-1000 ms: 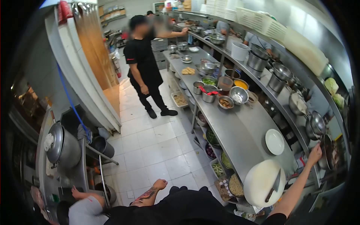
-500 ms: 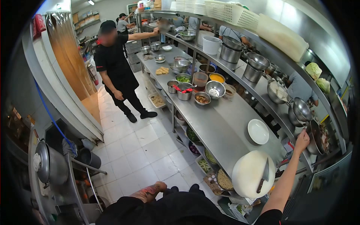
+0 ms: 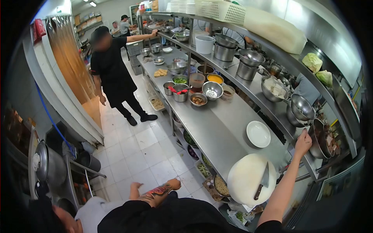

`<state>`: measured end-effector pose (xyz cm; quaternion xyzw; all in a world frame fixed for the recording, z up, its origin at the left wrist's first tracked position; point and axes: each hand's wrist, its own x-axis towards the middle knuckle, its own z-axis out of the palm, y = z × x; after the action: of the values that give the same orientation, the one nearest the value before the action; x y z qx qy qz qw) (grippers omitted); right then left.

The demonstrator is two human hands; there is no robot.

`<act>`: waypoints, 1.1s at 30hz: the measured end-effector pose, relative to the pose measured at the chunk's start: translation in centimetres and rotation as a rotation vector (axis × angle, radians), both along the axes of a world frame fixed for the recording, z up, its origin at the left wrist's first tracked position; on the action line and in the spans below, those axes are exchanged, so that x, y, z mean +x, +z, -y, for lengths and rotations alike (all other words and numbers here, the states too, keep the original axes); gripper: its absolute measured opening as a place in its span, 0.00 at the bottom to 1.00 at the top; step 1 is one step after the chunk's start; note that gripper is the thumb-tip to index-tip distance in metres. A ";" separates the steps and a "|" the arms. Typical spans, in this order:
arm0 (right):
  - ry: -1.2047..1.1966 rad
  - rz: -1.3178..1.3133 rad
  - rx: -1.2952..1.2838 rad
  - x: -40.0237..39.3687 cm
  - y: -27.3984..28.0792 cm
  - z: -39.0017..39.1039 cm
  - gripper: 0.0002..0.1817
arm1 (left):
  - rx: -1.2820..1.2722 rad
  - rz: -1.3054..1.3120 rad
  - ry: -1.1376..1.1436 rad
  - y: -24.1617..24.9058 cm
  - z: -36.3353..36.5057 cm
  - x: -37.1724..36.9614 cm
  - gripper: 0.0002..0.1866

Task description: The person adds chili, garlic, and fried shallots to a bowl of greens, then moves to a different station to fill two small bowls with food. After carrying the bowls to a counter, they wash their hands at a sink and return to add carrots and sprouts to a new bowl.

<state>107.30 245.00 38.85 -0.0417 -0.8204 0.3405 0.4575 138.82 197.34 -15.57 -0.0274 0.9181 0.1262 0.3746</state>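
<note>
My left hand (image 3: 175, 184), below a tattooed forearm, is loosely closed over the floor beside my body, with nothing visible in it. At the right, my right hand (image 3: 303, 143) has its fingers closed on the edge of the steel shelf (image 3: 285, 134), just below the stacked metal bowls (image 3: 301, 108). Nearest to that arm on the steel counter (image 3: 210, 128) is a round white cutting board (image 3: 241, 174), with a knife (image 3: 263, 181) lying across its right side. A white plate (image 3: 258, 134) lies behind the board.
A person in black (image 3: 112, 70) stands by the counter's far end, one hand on the shelf. Another person (image 3: 91, 213) is close at the lower left. Bowls of food (image 3: 199, 99) stand mid-counter. A large lidded pot (image 3: 54, 167) is at the left.
A person in light clothing has come into view at the lower left, one hand near my left forearm. The counter and shelves have shifted left in view. My right hand stays at the shelf.
</note>
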 end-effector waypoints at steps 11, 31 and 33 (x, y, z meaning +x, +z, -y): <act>0.078 0.112 0.090 0.5 0.5 -0.1 0.26 | 0.152 0.082 -0.030 1.3 -7.3 6.3 0.22; 0.135 0.409 0.069 2.9 2.5 0.4 0.26 | 0.246 0.028 0.393 6.9 -8.0 10.0 0.22; 0.121 0.375 0.085 2.6 2.1 0.5 0.26 | 0.296 -0.051 0.488 7.0 -7.3 11.1 0.21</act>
<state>109.90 244.48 40.91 -0.0357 -0.9059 0.3184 0.2768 149.95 204.63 -8.59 -0.1894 0.8651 0.3458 0.3100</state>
